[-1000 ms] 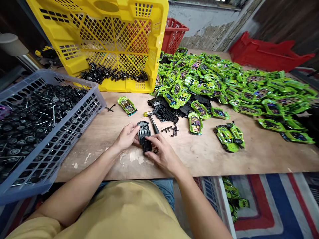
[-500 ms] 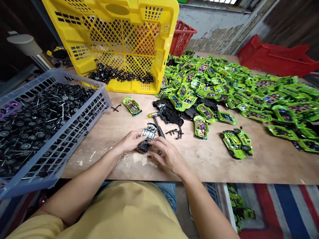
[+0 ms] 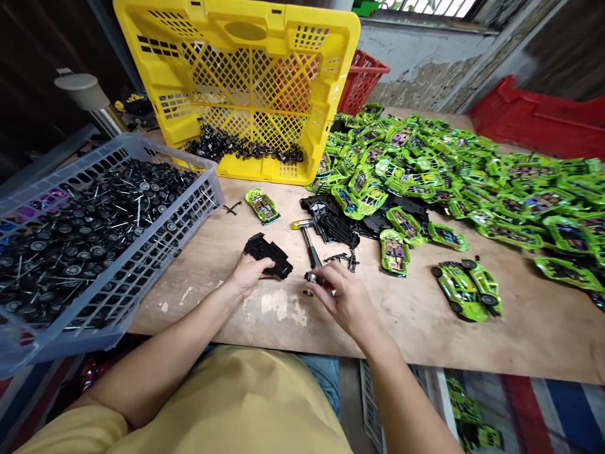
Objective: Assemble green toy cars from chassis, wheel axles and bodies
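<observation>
Left hand (image 3: 248,275) grips a black chassis (image 3: 269,254); right hand (image 3: 344,301) pinches a wheel axle (image 3: 311,279). A hammer (image 3: 311,246) lies at twelve o'clock of the axle.

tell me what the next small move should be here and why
Probably bring the right hand across and seat what looks like a wheel axle into the black chassis. The left hand grips the chassis at its near edge, and the right hand pinches the axle just beside it, not yet touching it.

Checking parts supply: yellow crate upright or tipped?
Tipped on its side. The yellow crate shows its mesh bottom facing the camera, with black wheels lying on its lower wall.
</observation>
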Tool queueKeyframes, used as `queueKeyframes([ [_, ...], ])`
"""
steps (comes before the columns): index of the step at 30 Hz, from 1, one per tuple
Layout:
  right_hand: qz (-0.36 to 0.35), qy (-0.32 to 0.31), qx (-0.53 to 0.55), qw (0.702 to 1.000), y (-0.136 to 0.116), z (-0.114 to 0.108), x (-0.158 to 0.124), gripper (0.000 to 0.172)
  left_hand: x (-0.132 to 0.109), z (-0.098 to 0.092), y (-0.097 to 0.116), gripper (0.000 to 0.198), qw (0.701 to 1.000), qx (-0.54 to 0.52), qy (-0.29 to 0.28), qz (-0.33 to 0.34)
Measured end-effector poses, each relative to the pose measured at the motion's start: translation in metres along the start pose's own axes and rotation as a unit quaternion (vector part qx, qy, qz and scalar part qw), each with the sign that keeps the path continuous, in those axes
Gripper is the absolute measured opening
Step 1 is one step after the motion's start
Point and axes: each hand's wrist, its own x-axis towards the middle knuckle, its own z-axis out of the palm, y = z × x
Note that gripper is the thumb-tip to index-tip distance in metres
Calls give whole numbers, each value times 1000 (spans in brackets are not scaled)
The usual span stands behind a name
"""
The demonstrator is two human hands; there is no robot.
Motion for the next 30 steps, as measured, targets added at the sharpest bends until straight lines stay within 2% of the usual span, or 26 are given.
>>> queueKeyframes([
  [2, -8, 79, 42, 996, -9, 7, 7, 12, -4, 6, -2, 29, 1000, 7, -9, 22],
  [4, -16, 106, 32, 994, -14, 20, 13, 14, -7, 11, -3, 22, 999, 23, -23, 35],
  [8, 5, 105, -44, 993, -9, 42, 18, 15, -13, 15, -3, 22, 990, 60, -23, 123],
  [12, 13, 104, -63, 992, -6, 43, 18, 15, -15, 12, -3, 27, 981, 80, -43, 172],
  [15, 12, 97, -14, 995, -7, 37, 18, 15, -16, 12, -4, 32, 976, 94, -48, 188],
  [17, 32, 107, 85, 990, -7, 37, 18, 25, -17, 13, -5, 36, 979, 71, -30, 189],
  [18, 56, 119, 154, 979, -8, 38, 18, 33, -18, 14, -6, 37, 981, 53, -25, 185],
  [20, 121, 139, 298, 937, -8, 42, 18, 46, -19, 16, -7, 36, 983, 31, -43, 176],
  [23, 186, 138, 429, 873, -9, 49, 17, 49, -23, 19, -8, 36, 982, 22, -90, 168],
  [27, 199, 133, 467, 851, -10, 56, 12, 50, -25, 17, -12, 42, 986, -6, -95, 135],
  [30, 207, 85, 500, 836, -11, 60, 8, 53, -22, 8, -17, 40, 990, 14, -97, 104],
])
